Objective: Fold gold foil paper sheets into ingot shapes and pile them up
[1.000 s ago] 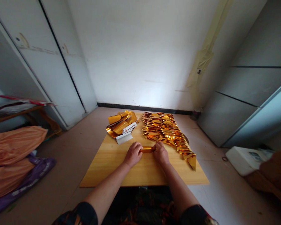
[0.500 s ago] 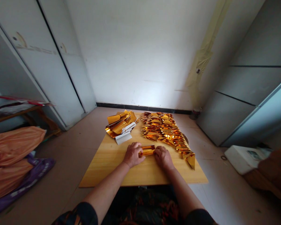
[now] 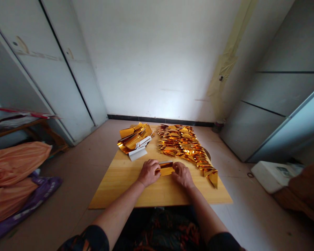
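Between my two hands is a small sheet of gold foil paper (image 3: 166, 170), partly folded, with a pale strip showing along its far edge. My left hand (image 3: 149, 173) grips its left end, fingers closed on it. On the right end, the fingers of my right hand (image 3: 182, 174) are curled around the paper's edge. Beyond my left hand lies a loose pile of gold foil sheets (image 3: 133, 139), with white-backed pieces (image 3: 138, 153) at its near side. Rows of folded gold foil pieces (image 3: 183, 141) spread beyond my right hand, trailing toward the right edge.
The wooden board (image 3: 115, 191) under my hands stands before a white wall (image 3: 151, 62). Grey cabinets (image 3: 65, 69) are at left, a grey refrigerator (image 3: 272, 101) at right. Orange cloth (image 3: 18, 164) lies at lower left; a white box (image 3: 269, 176) sits at right.
The foil paper between my hands has tilted and shows a broader flat near face and a pale far edge. My fingers have shifted slightly on its ends; the piles have not moved.
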Demonstrator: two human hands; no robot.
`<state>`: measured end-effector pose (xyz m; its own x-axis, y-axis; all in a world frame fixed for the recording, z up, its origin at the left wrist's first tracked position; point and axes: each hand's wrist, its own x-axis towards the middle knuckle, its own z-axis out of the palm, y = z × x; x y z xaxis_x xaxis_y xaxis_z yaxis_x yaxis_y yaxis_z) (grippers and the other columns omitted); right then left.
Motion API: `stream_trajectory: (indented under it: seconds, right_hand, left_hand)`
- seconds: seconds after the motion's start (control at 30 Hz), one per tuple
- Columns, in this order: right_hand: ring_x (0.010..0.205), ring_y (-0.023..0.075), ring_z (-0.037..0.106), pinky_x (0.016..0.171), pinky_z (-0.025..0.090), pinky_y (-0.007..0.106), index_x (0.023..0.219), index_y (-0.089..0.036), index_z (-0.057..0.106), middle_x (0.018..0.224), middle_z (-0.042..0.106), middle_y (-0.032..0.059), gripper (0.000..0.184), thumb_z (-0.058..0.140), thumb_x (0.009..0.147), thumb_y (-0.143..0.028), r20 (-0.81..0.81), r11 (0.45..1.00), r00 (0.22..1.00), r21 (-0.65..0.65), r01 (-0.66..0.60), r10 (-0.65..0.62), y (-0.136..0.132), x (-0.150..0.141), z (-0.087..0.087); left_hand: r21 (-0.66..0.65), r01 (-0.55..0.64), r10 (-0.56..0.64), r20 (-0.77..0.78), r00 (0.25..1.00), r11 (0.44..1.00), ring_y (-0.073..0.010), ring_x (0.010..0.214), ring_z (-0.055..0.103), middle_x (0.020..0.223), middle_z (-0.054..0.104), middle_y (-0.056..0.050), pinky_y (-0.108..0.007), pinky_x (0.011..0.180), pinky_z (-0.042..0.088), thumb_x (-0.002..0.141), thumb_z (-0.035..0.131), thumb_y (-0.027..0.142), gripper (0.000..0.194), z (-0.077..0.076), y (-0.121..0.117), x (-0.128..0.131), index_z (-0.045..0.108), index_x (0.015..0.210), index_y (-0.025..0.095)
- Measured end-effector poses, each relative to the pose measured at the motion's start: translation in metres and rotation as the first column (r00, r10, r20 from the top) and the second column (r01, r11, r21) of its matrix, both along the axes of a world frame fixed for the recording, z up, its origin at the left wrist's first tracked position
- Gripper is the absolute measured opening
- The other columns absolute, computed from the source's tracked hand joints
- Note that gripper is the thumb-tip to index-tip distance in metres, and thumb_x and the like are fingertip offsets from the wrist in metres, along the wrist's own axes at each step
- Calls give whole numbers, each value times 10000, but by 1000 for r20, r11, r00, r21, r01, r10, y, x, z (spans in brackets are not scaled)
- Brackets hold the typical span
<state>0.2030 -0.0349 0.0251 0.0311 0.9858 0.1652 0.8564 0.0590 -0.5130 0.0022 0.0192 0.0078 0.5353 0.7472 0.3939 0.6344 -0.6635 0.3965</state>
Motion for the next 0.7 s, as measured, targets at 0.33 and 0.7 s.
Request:
stream_trajectory:
  seconds: [0.33,0.7]
  right_hand:
    - [1073,210,515,893,409,304,1202,-211,500,1143,579,57,584,554,626,-142,-77,998,996,43,41,-37,12,-1,-12]
    - [880,207,556,783,431,292,986,-214,640,894,615,52,366,576,638,-124,15,992,1000,129,-2,0,19,0,-22]
  left_hand:
    - [64,-10,11,-14,1000,998,-220,908,553,964,629,-59,-362,845,400,689,634,155,476,0,-3,0,512,1148,195]
    - [153,67,-67,-2,998,986,-197,816,532,832,616,-48,-320,757,433,705,620,139,159,-12,5,0,619,856,191]
